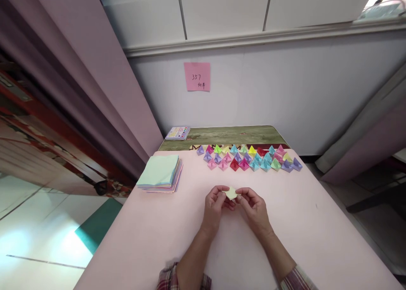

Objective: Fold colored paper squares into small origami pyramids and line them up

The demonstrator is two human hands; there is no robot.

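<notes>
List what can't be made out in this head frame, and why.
All in the head view:
Pale yellow folded paper piece: side tips, hidden by the left grip and right grip.
Stack of square coloured paper sheets: faces of lower sheets, covered by the pale green top one.
White-and-purple flat rectangular item: its print, too small and blurred.
Plaid fabric sleeve on the left arm: cut off by the bottom edge.

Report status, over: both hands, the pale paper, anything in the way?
Left hand, right hand: pinching opposite ends. Pale paper: small, folded. Colourful folded shapes beyond; paper stack off left.
</notes>
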